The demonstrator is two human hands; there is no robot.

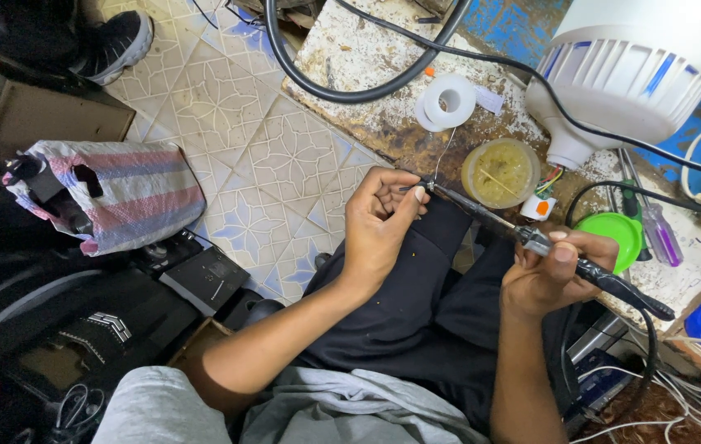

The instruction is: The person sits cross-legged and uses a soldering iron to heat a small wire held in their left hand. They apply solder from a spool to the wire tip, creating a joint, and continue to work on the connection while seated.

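The soldering iron (531, 238) lies slantwise over the person's lap, its dark tip meeting a thin solder wire (447, 148) right at the fingertips of the left hand (379, 226). That hand is closed in a pinch, thumb against forefinger, on something too small to make out; the wire runs up from there to a white solder spool (447, 102) on the bench. The right hand (552, 275) is wrapped shut around the iron's black handle, forefinger laid along the metal collar, the cord trailing off behind it.

Judging from this, the step in hand looks like tinning or joining a small lead at the tip, with iron, solder and part brought to one spot. The next move seems to call for a steady right wrist, the tip kept on the joint and clear of the left fingertips, which sit just beside the hot end.

Just beyond the tip stands a round yellow flux tub (501, 171), and near it a small white part with an orange face (538, 208). A large white lamp body (626, 70) rests on the worn bench (350, 57), with a green lid (613, 232) and screwdrivers (656, 226) beside it. Black cable (350, 92) loops across the top. A striped bag (112, 193) sits on the tiled floor (235, 123) to the left.
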